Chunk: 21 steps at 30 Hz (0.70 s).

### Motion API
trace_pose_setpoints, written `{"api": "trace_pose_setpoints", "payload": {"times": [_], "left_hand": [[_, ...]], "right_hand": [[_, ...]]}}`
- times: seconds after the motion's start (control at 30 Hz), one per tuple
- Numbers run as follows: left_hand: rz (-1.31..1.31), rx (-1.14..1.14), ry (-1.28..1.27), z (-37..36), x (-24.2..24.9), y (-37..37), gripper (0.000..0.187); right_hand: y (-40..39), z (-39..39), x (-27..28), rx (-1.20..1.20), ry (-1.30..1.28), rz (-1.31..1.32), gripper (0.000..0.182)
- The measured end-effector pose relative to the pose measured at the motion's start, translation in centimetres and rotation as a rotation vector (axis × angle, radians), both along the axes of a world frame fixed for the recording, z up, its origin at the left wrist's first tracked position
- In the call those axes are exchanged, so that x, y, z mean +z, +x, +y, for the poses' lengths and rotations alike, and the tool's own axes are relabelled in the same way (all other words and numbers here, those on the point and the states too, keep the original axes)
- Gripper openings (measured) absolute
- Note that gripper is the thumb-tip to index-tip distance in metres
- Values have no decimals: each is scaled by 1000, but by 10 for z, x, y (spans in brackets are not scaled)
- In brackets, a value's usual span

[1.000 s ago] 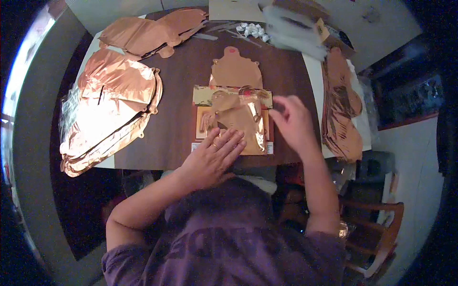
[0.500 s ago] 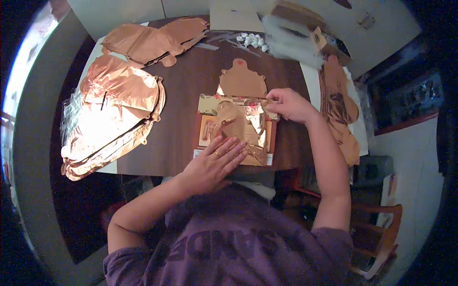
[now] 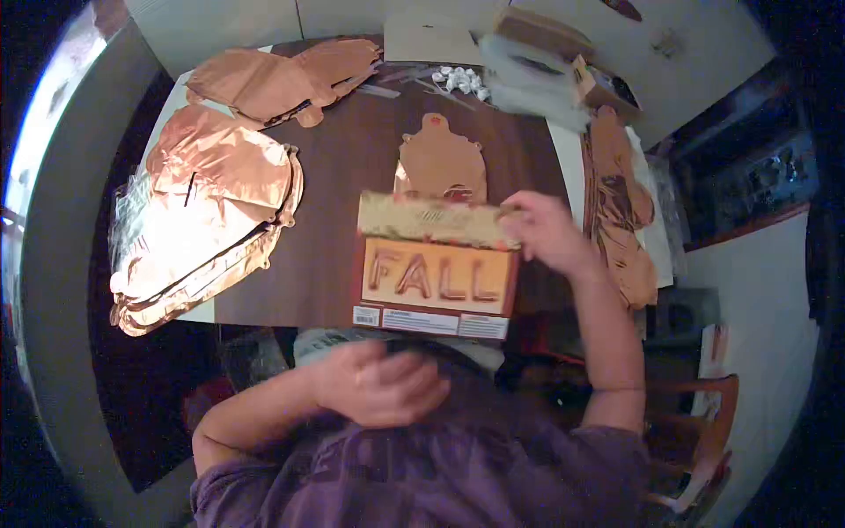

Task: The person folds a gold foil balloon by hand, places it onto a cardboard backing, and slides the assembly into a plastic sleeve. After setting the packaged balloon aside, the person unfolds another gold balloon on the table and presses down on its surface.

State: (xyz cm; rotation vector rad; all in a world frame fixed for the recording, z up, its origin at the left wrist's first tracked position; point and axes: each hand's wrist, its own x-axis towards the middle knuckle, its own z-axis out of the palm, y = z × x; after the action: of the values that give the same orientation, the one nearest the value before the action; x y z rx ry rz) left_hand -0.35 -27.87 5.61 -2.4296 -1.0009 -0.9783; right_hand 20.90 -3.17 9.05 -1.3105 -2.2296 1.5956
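Observation:
A printed packet [image 3: 436, 273] with the word FALL in copper letters lies at the table's near edge, its lower edge toward me. My right hand [image 3: 547, 233] pinches its upper right corner, at the tan top flap. Back from my body, a flat copper foil balloon [image 3: 440, 163] with small tabs lies just beyond the packet, its lower end hidden by the flap. My left hand [image 3: 383, 385] is in front of my shirt, apart from the packet. Motion smears its fingers, and nothing can be made out in it.
Copper foil balloons are piled at the left [image 3: 211, 202], with another stack [image 3: 282, 79] behind. More foil pieces [image 3: 620, 211] lie along the right edge. Small white pieces [image 3: 462, 82], clear plastic [image 3: 532, 79] and an open box [image 3: 606, 88] are at the back.
My left hand has lifted off the packet and drawn back toward my body. The copper foil piece that covered the packet's front no longer shows there. The flap now hangs over the packet's top.

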Motion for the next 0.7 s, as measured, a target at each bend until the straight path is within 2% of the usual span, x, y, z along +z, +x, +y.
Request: {"api": "trace_pose_setpoints", "payload": {"times": [0.03,0.07,0.13,0.2,0.3,0.4,0.5,0.53,0.63,0.7], "left_hand": [[-31,41,-190,12,13,0,40],[-60,84,-377,26,22,-3,40],[64,158,-481,62,9,-15,46],[7,82,-569,85,-24,-26,53],[-22,33,-612,95,-38,-33,56],[-17,21,-612,97,-37,-34,55],[7,5,-617,100,-36,-37,53],[20,-5,-621,103,-36,-38,53],[32,-44,-619,109,-33,-43,52],[33,-63,-615,111,-34,-46,52]], "right_hand": [[-7,-5,-18,52,292,-53,24],[-10,-7,-29,87,402,-114,25],[-11,-6,-42,127,659,-195,29],[-9,-4,-50,136,954,-235,36],[-15,7,-57,20,1026,-155,47],[-31,39,-50,-204,514,-70,52],[-48,68,-45,-322,-153,103,48],[-52,74,-44,-279,-216,69,40],[-62,81,-35,-175,-80,-140,32],[-60,84,-46,-51,-3,-65,30]]}}
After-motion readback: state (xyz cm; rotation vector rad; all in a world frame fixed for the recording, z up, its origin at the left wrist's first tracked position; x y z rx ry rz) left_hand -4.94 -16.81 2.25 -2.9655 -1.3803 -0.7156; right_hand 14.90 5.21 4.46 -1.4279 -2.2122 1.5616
